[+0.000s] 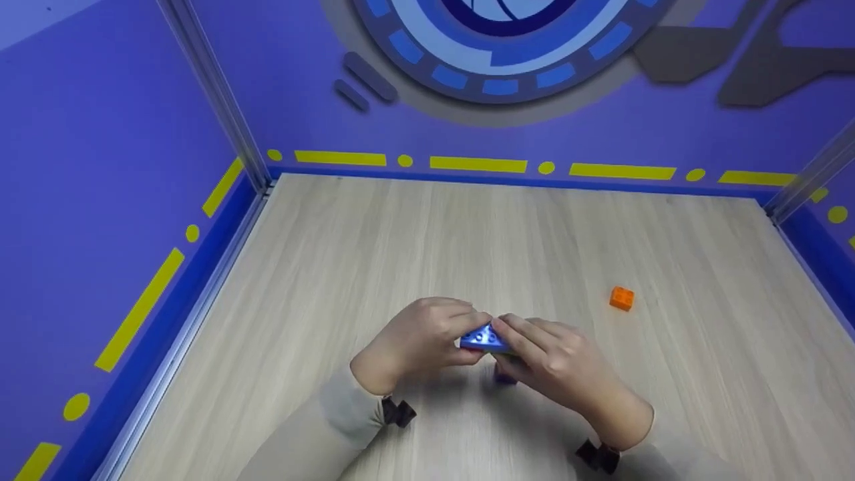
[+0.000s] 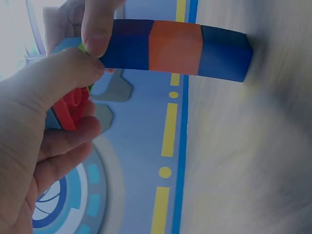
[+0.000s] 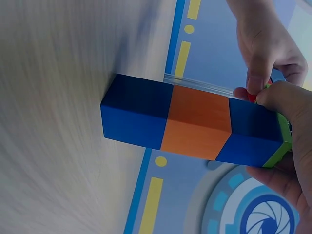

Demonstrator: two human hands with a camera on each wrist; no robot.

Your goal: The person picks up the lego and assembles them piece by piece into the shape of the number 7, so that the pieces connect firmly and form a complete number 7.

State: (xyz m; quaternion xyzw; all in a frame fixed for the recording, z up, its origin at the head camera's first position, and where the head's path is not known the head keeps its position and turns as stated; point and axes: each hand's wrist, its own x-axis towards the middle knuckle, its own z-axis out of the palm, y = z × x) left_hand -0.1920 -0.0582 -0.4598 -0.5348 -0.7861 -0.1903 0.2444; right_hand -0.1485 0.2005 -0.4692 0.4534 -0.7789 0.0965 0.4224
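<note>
A column of toy building blocks stands on the table, with a blue block (image 3: 134, 112) lowest, an orange block (image 3: 197, 122) above it and another blue block (image 3: 253, 131) higher up. Over that lies a green piece (image 3: 278, 153). My right hand (image 1: 561, 361) grips the column near its top, fingers around the green piece and upper blue block. At the same height, my left hand (image 1: 424, 337) pinches a red brick (image 2: 73, 107) beside the column's top. A blue studded brick (image 1: 477, 339) shows between both hands in the head view, partly covered by fingers.
A loose orange brick (image 1: 622, 298) lies on the wooden table (image 1: 427, 240) to the right, beyond my right hand. Blue-purple panels (image 1: 133, 167) with yellow markings rise along the table's back and sides.
</note>
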